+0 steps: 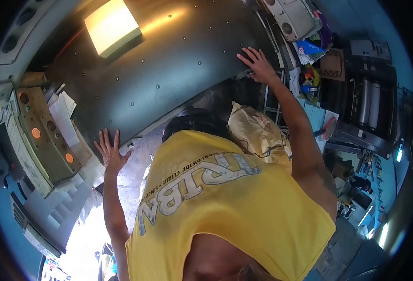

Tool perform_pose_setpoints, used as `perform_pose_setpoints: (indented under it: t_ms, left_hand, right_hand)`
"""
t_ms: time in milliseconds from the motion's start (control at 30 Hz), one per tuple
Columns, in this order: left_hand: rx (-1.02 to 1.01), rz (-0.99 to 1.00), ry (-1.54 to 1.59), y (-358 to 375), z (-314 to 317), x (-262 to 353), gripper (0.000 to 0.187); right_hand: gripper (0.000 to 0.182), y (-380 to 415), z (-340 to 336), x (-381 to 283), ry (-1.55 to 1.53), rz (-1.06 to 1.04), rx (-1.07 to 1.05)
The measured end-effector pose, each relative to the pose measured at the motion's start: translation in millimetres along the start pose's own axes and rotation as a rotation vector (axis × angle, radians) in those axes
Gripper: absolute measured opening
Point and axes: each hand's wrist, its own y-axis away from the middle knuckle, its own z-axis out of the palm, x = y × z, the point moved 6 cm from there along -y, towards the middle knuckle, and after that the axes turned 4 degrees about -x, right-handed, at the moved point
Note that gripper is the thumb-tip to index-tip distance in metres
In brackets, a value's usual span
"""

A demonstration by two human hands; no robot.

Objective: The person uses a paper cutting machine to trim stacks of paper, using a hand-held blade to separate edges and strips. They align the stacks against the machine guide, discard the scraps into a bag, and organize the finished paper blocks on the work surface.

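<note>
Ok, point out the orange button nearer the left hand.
The lower-right orange button on the panel; the upper-left one sits farther from the left hand.

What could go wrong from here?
The stack of paper has neither hand on it, so a bump to the dark table might shift it. The left hand and right hand rest at the table's near edge, so a slip might scrape fingers. The crumpled brown wrapping sits close to the person's body and might get snagged.
</note>
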Motion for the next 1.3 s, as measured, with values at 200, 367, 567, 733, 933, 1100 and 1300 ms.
perform_pose_setpoints:
  t_ms: [200,367,567,733,933,1100,1300]
  left_hand:
    - [0.04,0.017,-0.005,0,13,-2,0.108]
    - [-0.085,-0.063,-0.082,0,30,-13,0.11]
    - [-0.084,0.004,-0.139,1,35,-10,0.109]
    - [-0.084,0.004,-0.134,2,35,-10,0.109]
    - [-0.063,0.012,-0.113,2,30,-10,0.11]
    - [-0.091,0.003,-0.136,2,31,-10,0.108]
    - [-0.1,-0.012,-0.165,2,33,-8,0.108]
  right_hand:
    - [0.111,8,-3,11,0.012,-0.03,-0.054]
    - [0.113,-1,1,7,-0.018,-0.102,0.054]
    - [0.1,-2,10,7,-0.004,-0.116,0.077]
    - [0.101,-1,13,7,-0.014,-0.105,0.054]
    - [0.103,-1,15,7,0.007,-0.1,0.07]
    - [0.102,1,12,5,0.002,-0.109,0.101]
    - [0.103,3,7,0,-0.003,-0.097,0.097]
